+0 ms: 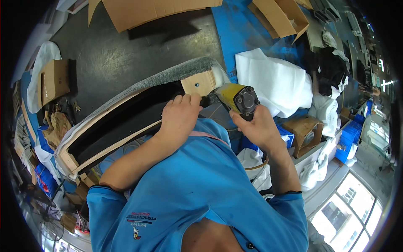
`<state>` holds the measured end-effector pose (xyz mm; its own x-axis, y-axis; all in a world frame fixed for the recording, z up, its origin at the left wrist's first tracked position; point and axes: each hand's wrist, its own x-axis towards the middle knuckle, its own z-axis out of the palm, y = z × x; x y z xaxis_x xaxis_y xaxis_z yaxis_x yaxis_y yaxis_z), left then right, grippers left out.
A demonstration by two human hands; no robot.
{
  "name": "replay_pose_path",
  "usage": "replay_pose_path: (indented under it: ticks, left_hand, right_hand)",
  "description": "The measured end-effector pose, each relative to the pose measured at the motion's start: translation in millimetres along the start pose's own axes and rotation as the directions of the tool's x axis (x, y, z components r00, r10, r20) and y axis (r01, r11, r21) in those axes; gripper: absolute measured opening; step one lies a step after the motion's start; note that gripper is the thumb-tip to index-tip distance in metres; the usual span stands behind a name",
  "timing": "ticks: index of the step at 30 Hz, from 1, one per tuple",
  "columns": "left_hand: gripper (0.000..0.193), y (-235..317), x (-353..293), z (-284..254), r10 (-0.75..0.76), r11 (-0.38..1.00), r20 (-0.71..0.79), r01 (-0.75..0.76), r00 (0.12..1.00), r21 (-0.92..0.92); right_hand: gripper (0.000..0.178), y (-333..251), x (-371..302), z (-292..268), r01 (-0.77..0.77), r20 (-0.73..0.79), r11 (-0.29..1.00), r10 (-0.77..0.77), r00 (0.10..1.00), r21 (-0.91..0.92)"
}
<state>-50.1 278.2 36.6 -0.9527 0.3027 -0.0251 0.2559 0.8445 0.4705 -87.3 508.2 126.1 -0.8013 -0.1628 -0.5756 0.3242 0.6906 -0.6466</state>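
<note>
A long upholstered wooden frame (113,143) lies across in front of me, its underside up. Grey fabric (151,77) wraps its far side, and black cloth (121,115) lines the hollow between the rails. At its right end sits a pale wood corner block (200,83) with a metal-rimmed hole. My left hand (182,115) is closed over the near rail beside this block, fingertips at the block's lower edge. My right hand (261,128) grips a yellow and black pneumatic stapler (232,95), its nose at the frame's right end. My left hand partly hides the contact area.
The frame rests on a dark table (96,50). White sheet material (273,80) lies on the blue surface (233,38) to the right. Cardboard boxes stand at the far edge (159,12), far right (279,17) and left (54,82). An open carton (304,132) sits at the lower right.
</note>
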Motion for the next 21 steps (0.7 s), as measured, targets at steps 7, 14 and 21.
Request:
replay_pose_path:
  ticks: [7, 14, 21]
  left_hand:
    - [0.018, 0.0, 5.9, -19.1, -0.063, 0.975, 0.069, 0.076, 0.996, -0.211]
    - [0.022, 2.7, 5.0, 5.4, -0.027, 0.998, -0.005, 0.026, 1.000, -0.055]
    - [0.027, -22.0, 19.7, 12.7, 0.218, 0.921, -0.129, -0.247, 0.967, -0.300]
  right_hand:
    - [0.032, 2.4, 0.0, -1.0, 0.029, -0.001, 0.999, -0.029, 1.000, 0.015]
    - [0.030, -3.0, 1.5, -3.5, -0.020, 0.019, 1.000, 0.021, 1.000, -0.019]
    - [0.027, -6.7, -4.1, -4.7, 0.104, 0.002, 0.987, -0.104, 0.995, -0.119]
